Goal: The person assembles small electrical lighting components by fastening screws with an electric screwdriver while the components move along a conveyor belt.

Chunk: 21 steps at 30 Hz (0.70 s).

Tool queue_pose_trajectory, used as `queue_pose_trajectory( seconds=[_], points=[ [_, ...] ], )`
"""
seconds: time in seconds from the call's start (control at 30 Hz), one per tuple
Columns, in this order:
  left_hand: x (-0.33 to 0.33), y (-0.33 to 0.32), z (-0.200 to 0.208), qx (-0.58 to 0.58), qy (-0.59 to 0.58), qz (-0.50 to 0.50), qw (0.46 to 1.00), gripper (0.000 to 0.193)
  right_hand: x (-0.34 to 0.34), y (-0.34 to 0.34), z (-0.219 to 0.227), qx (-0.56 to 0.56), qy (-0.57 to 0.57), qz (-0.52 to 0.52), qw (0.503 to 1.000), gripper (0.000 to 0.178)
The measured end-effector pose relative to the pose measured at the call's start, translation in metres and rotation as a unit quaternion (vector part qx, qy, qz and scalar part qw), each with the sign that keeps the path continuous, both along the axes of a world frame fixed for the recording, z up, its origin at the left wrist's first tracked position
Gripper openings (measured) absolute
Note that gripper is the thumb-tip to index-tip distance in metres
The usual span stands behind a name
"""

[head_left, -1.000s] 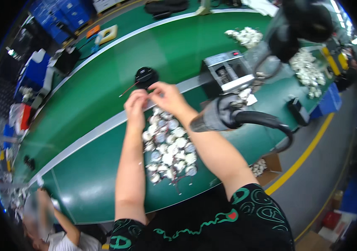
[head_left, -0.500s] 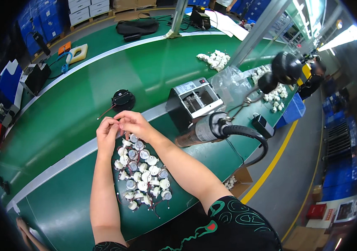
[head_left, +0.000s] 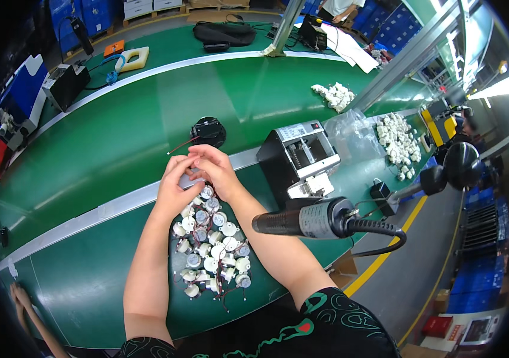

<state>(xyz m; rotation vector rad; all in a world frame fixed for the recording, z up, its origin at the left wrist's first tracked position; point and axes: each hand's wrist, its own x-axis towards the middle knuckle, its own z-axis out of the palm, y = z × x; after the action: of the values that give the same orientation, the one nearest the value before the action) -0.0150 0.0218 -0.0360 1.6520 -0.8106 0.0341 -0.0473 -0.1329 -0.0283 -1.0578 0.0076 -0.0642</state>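
Both my hands meet just past the far end of a pile of small white round motors (head_left: 211,249) with thin dark wires. My left hand (head_left: 175,184) is curled, its thumb toward the pile and its fingertips against the other hand. My right hand (head_left: 217,172) bends inward over those fingertips. Whatever lies between the fingers is hidden. Just beyond them, a black round part (head_left: 208,131) with a red wire lies on the green surface.
A screw feeder (head_left: 299,156) stands right of my hands. An electric screwdriver (head_left: 302,221) with a thick cable hangs over my right forearm. More white parts (head_left: 398,143) lie farther right. Another person's hands (head_left: 22,301) show at the lower left. A metal post (head_left: 284,30) rises behind.
The whole view has shifted, so the bench appears farther right. My fingers have gone from a close pinch to a looser, cupped shape. The hanging screwdriver now sits away from the feeder, nearer me.
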Motion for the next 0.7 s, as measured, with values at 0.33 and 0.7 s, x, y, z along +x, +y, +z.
queue_pose_trajectory(
  seconds=[0.33, 0.7],
  points=[
    [-0.007, 0.003, 0.013, 0.072, 0.014, -0.033, 0.997, 0.036, 0.002, 0.001, -0.012, -0.011, -0.039, 0.018, 0.999, 0.035],
    [0.0, -0.004, -0.005, 0.083, -0.054, -0.037, 0.994, 0.024, 0.002, 0.006, -0.012, -0.074, -0.036, -0.009, 0.997, 0.036]
  ],
)
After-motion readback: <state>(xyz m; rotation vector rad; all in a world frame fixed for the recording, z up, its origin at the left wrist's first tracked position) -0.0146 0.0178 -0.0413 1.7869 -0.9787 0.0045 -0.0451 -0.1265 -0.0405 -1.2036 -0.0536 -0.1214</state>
